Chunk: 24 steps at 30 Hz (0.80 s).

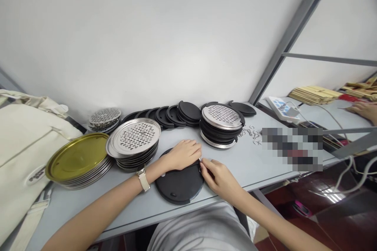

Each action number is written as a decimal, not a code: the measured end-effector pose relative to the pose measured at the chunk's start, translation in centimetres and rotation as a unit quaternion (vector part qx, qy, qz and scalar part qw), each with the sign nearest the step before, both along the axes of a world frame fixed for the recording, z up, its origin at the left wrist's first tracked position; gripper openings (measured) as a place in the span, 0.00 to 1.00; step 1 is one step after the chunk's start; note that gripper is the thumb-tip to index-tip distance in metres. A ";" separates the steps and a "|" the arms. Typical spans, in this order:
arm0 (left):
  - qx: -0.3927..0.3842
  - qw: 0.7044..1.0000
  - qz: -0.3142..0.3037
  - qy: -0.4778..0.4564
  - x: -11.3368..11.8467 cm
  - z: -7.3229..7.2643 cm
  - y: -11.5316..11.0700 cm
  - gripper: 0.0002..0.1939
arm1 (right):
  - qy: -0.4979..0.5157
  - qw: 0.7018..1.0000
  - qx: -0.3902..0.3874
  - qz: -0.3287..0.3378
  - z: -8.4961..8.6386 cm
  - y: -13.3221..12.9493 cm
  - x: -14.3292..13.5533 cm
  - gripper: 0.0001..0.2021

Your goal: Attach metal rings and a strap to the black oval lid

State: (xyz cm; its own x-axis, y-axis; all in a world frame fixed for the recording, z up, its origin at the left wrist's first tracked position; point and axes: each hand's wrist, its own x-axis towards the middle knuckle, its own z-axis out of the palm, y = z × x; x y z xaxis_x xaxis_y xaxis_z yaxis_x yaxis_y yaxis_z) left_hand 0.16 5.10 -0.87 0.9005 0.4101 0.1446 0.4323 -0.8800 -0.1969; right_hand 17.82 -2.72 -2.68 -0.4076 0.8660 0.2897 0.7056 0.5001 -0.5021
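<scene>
A black round plate (180, 186) lies on the grey table close to my body. My left hand (184, 154) rests across its far part, fingers bent down together over the rim; the thumb is hidden. At the plate's right edge, my right hand (216, 173) pinches a small shiny metal ring (200, 160), partly covered by the fingers. Beyond my left forearm stands a stack topped by a silver grater disc (141, 136). Another stack, of black plates with a grater disc (222, 116) on top, stands past my right hand.
Gold lids (78, 156) are piled at left beside a cream bag (32, 145). Black plates (165, 116) overlap along the wall. Small metal rings and clips (253, 135) lie at right, near a blurred patch. Beyond a metal frame (297, 19), another person's hand (365, 110) shows.
</scene>
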 end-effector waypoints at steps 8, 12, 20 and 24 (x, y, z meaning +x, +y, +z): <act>0.005 1.000 0.006 0.001 0.1 -0.1 -0.1 0.14 | 0.001 1.000 0.011 0.007 0.0 0.1 0.0 0.12; -0.009 1.000 0.010 0.001 0.0 -0.1 -0.1 0.14 | 0.001 1.000 0.009 0.004 -0.1 0.0 0.1 0.12; -0.009 1.000 0.013 -0.007 0.0 -0.1 -0.1 0.14 | -0.003 1.000 0.004 -0.002 -0.3 0.1 0.0 0.12; -0.006 1.000 0.012 -0.005 0.1 -0.1 -0.1 0.15 | -0.005 1.000 0.004 -0.005 -0.2 0.1 -0.1 0.12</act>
